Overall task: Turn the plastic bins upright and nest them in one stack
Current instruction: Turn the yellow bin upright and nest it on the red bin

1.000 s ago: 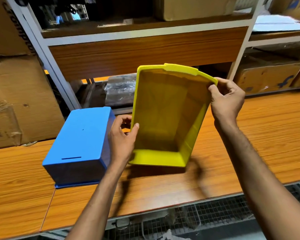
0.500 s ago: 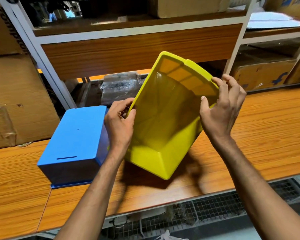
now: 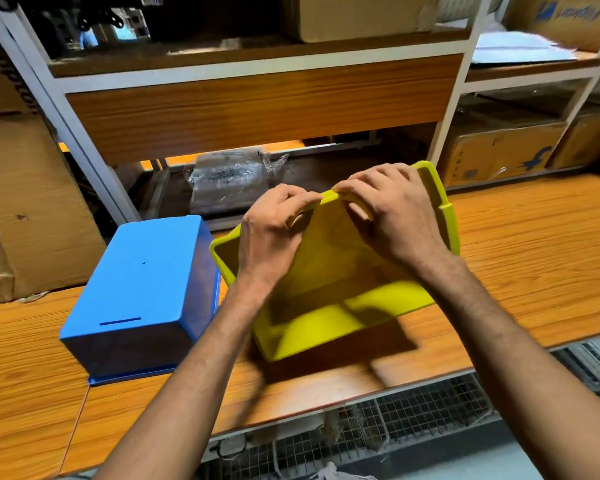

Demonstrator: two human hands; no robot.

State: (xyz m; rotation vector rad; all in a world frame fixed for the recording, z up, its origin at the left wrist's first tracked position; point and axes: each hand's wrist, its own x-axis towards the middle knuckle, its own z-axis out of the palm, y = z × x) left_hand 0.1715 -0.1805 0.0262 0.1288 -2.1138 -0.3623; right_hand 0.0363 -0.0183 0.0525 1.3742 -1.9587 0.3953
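A yellow plastic bin (image 3: 329, 282) is tilted above the wooden table (image 3: 534, 258), its open side facing up and toward me. My left hand (image 3: 274, 233) and my right hand (image 3: 388, 216) both grip its far long rim, fingers curled over the edge, close together. A blue plastic bin (image 3: 142, 292) lies upside down on the table just left of the yellow one, its flat bottom facing up. The two bins are almost touching at the yellow bin's left corner.
A metal-framed shelf unit (image 3: 257, 109) rises behind the table. A plastic-wrapped package (image 3: 229, 178) lies behind the bins. A big cardboard box (image 3: 25, 202) stands at the left, more boxes (image 3: 499, 154) at the right. Wire mesh (image 3: 395, 424) lies below the table's front edge.
The yellow bin has tipped down from standing on end to a low tilt with its opening up. Both hands moved from its side rims to the far rim.
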